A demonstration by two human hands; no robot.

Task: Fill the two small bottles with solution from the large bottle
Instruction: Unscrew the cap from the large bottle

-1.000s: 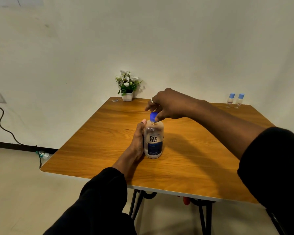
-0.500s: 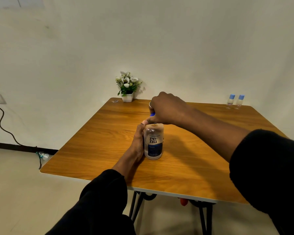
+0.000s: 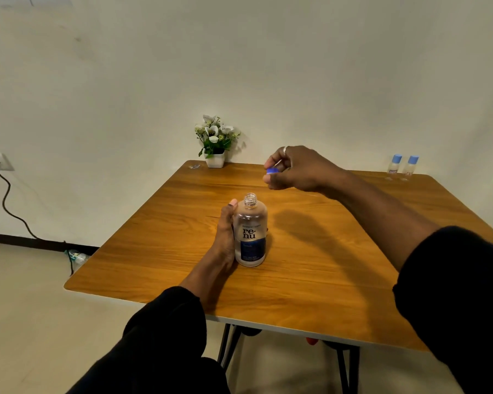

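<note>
The large clear bottle [image 3: 250, 234] with a blue-and-white label stands upright in the middle of the wooden table [image 3: 310, 260], its threaded neck uncapped. My left hand [image 3: 225, 237] wraps around its left side and holds it. My right hand [image 3: 296, 169] hovers above and behind the bottle, to its right, pinching the blue cap [image 3: 272, 170] in its fingertips. Two small clear bottles, the left one [image 3: 394, 164] and the right one [image 3: 410, 165], stand capped in blue at the table's far right corner, well away from both hands.
A white pot of artificial flowers [image 3: 215, 143] sits at the table's far edge against the wall. A small scrap [image 3: 194, 166] lies beside it. A wall socket with a black cable [image 3: 5, 194] is at the left. Black table legs show below the front edge.
My right hand has lifted the blue cap off the large bottle and moved it up and to the right. The bottle's neck is now bare; my left hand stays on it.
</note>
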